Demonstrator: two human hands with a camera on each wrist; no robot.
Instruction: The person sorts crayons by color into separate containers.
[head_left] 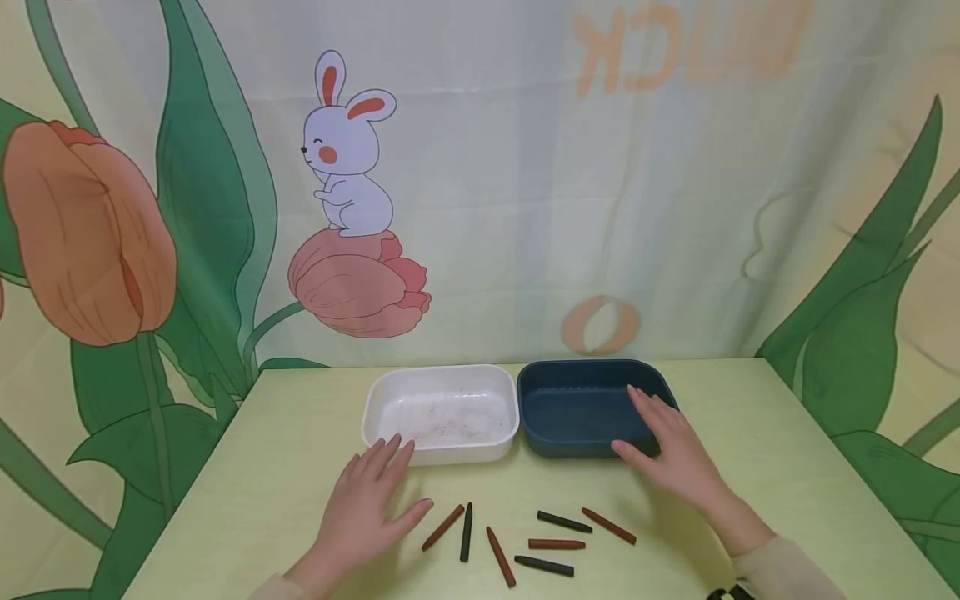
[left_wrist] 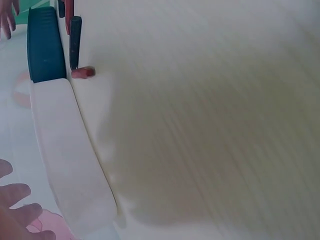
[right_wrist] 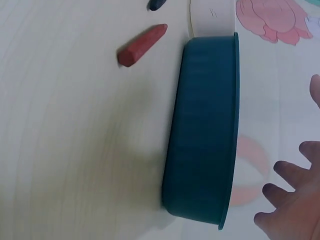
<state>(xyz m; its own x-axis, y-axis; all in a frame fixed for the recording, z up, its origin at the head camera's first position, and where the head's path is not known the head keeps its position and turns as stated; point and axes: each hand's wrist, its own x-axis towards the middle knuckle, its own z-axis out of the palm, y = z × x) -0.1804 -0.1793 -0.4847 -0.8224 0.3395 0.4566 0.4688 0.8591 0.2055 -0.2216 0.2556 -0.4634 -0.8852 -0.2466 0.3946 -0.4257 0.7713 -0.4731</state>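
Note:
My left hand [head_left: 363, 508], fingers spread, is held near the front left corner of the white tray [head_left: 461, 454] and holds nothing. The right hand [head_left: 675, 454] hovers at the front right of the dark blue tray [head_left: 592, 448], thumb and fingers apart, also holding nothing. Between the hands lie several crayons, some brown-red and some black. A brown-red crayon [head_left: 443, 527] and a black crayon [head_left: 467, 532] are closest to the left thumb. Nearest the right hand is another brown-red crayon [head_left: 608, 526], which the right wrist view shows as a six-sided stick with a tapered tip.
Both trays stand side by side at the back of the pale table [head_left: 255, 475]. Behind it hangs a curtain [head_left: 495, 183] printed with tulips and a rabbit. Faint brown marks spot the white tray's floor. A dark wristband [head_left: 731, 592] shows at the right sleeve.

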